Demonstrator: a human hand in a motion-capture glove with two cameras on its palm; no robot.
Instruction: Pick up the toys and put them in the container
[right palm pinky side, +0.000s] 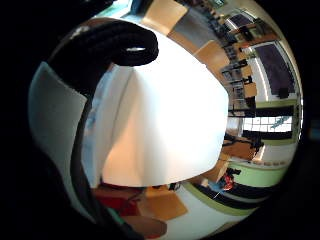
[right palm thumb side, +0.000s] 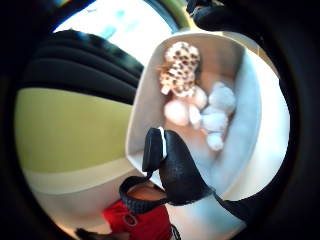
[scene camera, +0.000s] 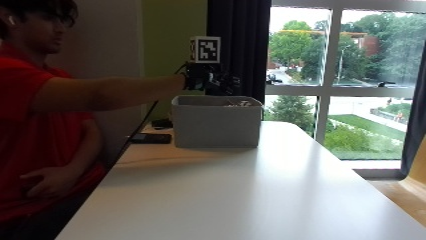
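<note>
The white table (scene camera: 266, 200) is filling the lower half of the outside view, nearest the camera, and no toy is showing anywhere on its top. Further back, left of centre, the grey container (scene camera: 216, 122) is standing on it, and the gloved right hand (scene camera: 208, 79) is hovering just above the container's rim at the end of an outstretched arm. In the thumb side palm view a spotted plush toy (right palm thumb side: 180, 67) and a pale plush toy (right palm thumb side: 215, 115) are lying together inside the container, towards the upper right of the frame. The black thumb (right palm thumb side: 175, 170) is crossing in front of them, holding nothing. In the little finger side view one finger is arching loosely over the table, so the hand is reading as relaxed and empty. Judging from this, the drop-off step is finishing; the next move is probably calling for drawing the hand clear and checking for any toy left out
</note>
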